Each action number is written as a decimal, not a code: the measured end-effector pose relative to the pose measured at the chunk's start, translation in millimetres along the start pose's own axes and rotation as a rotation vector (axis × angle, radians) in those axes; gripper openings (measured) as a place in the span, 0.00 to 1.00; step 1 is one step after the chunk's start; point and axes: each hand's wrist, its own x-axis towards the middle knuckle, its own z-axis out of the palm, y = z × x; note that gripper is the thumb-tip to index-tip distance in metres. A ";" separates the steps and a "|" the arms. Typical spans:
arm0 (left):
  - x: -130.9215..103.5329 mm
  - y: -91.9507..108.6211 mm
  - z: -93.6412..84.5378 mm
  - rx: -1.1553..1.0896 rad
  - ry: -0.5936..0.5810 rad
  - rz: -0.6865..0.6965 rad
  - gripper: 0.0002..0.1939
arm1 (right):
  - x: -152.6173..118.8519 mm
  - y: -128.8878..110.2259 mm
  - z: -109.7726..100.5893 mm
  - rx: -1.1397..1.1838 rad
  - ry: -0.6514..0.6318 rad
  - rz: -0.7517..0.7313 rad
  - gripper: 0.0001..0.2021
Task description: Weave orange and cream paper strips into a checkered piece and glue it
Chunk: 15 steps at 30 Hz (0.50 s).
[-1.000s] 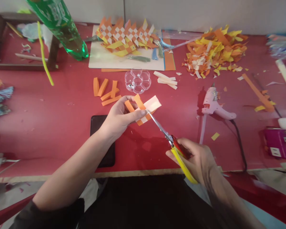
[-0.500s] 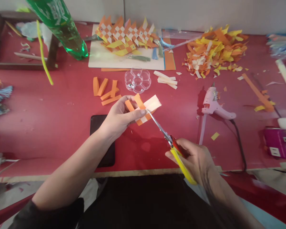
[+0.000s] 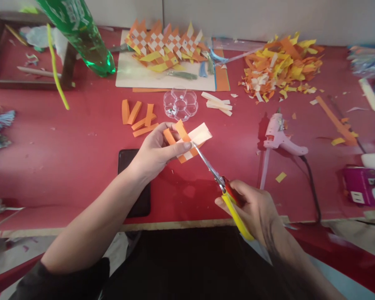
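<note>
Pinched in my left hand is a woven paper piece of orange and cream strips, held above the red table. My right hand grips scissors with yellow and red handles. Their blades point up and left, the tips touching the woven piece beside my left thumb. Folded orange paper strips lie just beyond my left hand, and cream strips rest farther right. Between these sits a clear flower-shaped tray with tiny beads or eyes in one compartment. A black phone lies partly under my left forearm.
Woven paper fish lie on a pale board at the back, left of a heap of paper scraps. A green bottle stands by a dark tray. On the right are a pink glue gun and a purple box.
Hardly anything differs. My right hand and the scissor handles have shifted very slightly left and up; both hands keep their hold, and the whole view has moved a touch.
</note>
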 end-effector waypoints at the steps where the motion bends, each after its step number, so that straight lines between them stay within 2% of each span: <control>1: 0.0 0.2 0.3 0.002 0.000 0.000 0.17 | -0.3 -0.2 -0.4 0.004 -0.009 0.003 0.22; 6: 0.1 0.7 2.1 0.000 0.001 0.003 0.17 | -0.9 6.1 3.5 0.052 -0.033 0.006 0.21; 15: -0.9 -0.5 2.5 0.009 0.012 -0.018 0.17 | 0.7 9.0 5.0 0.003 0.010 0.020 0.21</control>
